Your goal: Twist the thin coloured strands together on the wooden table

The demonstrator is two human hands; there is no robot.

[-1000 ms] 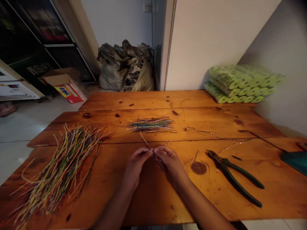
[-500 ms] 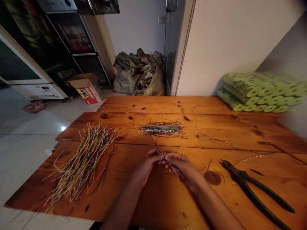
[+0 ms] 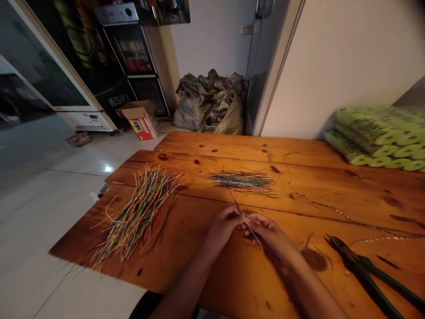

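Observation:
Both hands meet over the middle of a wooden table (image 3: 186,230), pinching a thin bundle of wires (image 3: 236,201). My left hand (image 3: 229,221) is closed on it with thumb and fingertips. Right beside it, my right hand (image 3: 265,226) pinches the same bundle; its loose ends come out below, toward me. Beyond the hands lies a small, fairly even pile of coloured wires (image 3: 242,180). A larger, messier heap of coloured wires (image 3: 139,217) spreads on the left. On the right rest pliers (image 3: 355,261) with dark handles, apart from my hand.
A twisted black-and-white cord (image 3: 328,207) lies across the table's right side. Green rolls (image 3: 378,137) are stacked at the far right. Behind the table stand bulky sacks (image 3: 210,104) and an open carton (image 3: 142,122) on the floor, near a fridge.
The whole view has shifted, so the table and objects appear farther right. Both hands keep their pinch on the wire bundle, with little visible movement between them.

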